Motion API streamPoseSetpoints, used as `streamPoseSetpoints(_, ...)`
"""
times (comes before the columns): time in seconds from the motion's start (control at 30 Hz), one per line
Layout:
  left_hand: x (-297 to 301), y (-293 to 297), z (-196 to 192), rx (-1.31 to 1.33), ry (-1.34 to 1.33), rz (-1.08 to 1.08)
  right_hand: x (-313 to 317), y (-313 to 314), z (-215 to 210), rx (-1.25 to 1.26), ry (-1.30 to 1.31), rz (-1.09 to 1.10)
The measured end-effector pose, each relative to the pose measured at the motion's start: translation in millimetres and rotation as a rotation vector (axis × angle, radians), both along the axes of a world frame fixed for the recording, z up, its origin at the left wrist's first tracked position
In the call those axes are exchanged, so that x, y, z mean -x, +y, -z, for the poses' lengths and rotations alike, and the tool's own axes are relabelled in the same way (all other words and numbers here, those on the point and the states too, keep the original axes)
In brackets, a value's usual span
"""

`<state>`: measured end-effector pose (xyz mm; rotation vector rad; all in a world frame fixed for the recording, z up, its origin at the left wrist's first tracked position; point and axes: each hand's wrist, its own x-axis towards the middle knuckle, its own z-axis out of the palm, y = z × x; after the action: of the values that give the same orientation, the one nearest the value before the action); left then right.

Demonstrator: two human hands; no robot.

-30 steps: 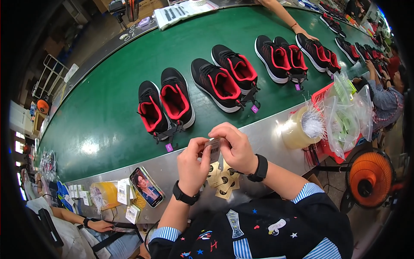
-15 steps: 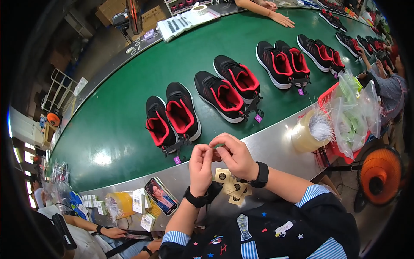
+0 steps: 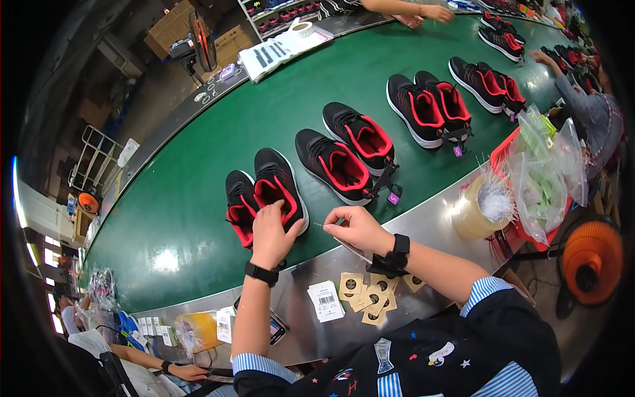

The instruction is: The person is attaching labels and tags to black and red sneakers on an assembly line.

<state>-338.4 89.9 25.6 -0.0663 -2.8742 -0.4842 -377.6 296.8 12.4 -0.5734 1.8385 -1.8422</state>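
My left hand (image 3: 272, 233) reaches over the nearest pair of black sneakers with red lining. Its fingers go into the collar of the right-hand sneaker (image 3: 276, 173) and its thumb lies along the side, gripping it. The other sneaker (image 3: 239, 194) stands against it, its heel partly behind my hand. Just to the right, over the table's near edge, my right hand (image 3: 359, 229) pinches a thin pale strand (image 3: 318, 225). A flat card-like piece (image 3: 354, 250) shows beneath that hand, partly hidden. Gold square stickers with dark round centres (image 3: 372, 299) and a white barcode card (image 3: 325, 302) lie below on the metal edge.
More sneaker pairs (image 3: 335, 165) with purple tags line the green table (image 3: 165, 218). A tub of white strands (image 3: 477, 210) and a red basket of plastic bags (image 3: 539, 178) stand right, beside an orange fan (image 3: 591, 261). Co-workers' hands (image 3: 192, 372) show left and across.
My hands were together above the near edge. The left has moved onto the nearest sneaker, while the right stays pinched. The barcode card has come into view; my left forearm now partly covers the phone.
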Motion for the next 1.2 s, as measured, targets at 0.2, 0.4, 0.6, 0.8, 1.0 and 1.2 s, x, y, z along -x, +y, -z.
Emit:
streamPoseSetpoints(0.2, -8, -43, 13, 0.327, -0.147, 0.214, 22, -11, 17, -0.024, 0.14, 0.035)
streamPoseSetpoints(0.4, 17, -40, -30, 0.014, 0.044, 0.096, 66, -58, 32, -0.129, 0.385, 0.064)
streamPoseSetpoints(0.6, 59, -73, 15, 0.069, -0.028, -0.026, 85, -120, 39, -0.259, 0.509, 0.133)
streamPoseSetpoints(0.8, 58, -75, 33, -0.106, 0.147, -0.11, 92, -143, 52, -0.396, 0.732, 0.107)
streamPoseSetpoints(1.0, 53, -73, 34, -0.15, 0.184, -0.076, 100, -148, 52, -0.42, 0.895, 0.019)
streamPoseSetpoints(1.2, 62, -83, 29, -0.407, -0.049, -0.162, 99, -156, 47, -0.422, 0.935, 0.018)
